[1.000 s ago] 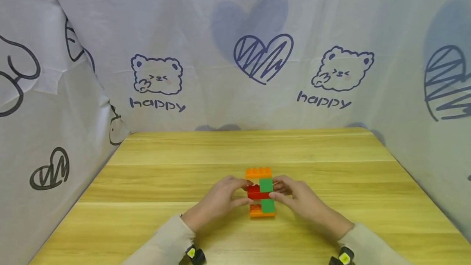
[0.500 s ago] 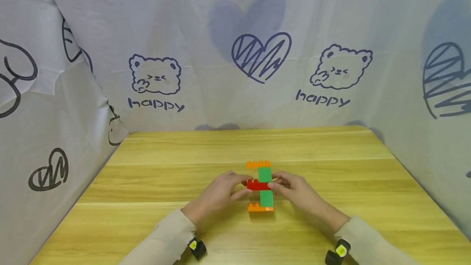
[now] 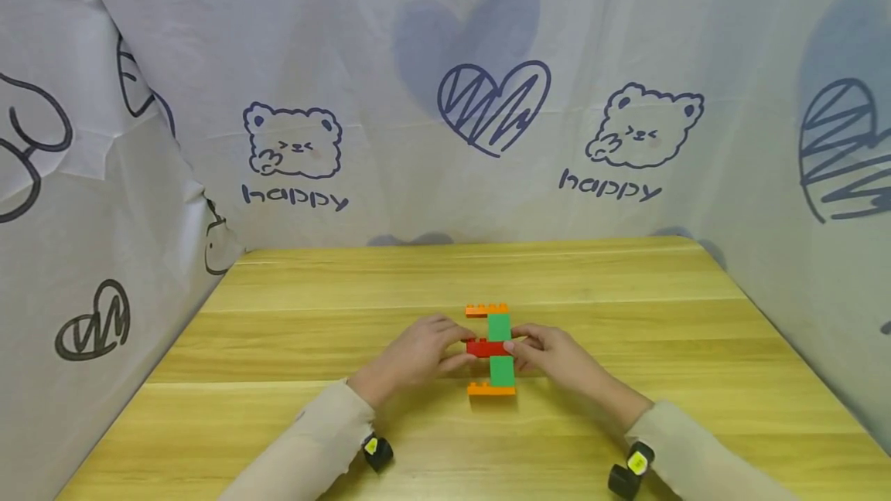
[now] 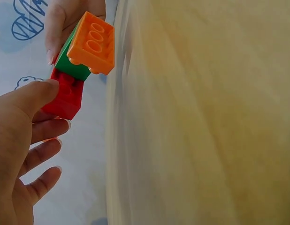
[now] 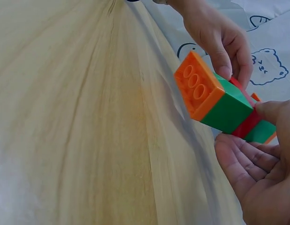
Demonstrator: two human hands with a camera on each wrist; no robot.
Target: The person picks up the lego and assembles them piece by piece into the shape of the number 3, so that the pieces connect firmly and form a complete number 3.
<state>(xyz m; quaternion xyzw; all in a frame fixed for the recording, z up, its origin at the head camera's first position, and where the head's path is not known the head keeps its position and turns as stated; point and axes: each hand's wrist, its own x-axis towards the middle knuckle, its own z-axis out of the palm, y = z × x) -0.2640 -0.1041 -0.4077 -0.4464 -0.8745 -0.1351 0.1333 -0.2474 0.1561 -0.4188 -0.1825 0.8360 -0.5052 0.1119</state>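
Both hands pinch the red brick (image 3: 486,347) at the middle of the brick stack (image 3: 492,349), held over the bench (image 3: 292,331) centre: left hand (image 3: 416,355), right hand (image 3: 550,354). Best to squeeze evenly, keeping the stack level.

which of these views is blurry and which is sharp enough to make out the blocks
Head view: evenly lit and sharp, the block stack and both hands clear. Left wrist view: the table is smeared with motion blur, though the orange brick stays fairly crisp. Right wrist view: the wood is soft and washed out, the stack in focus.
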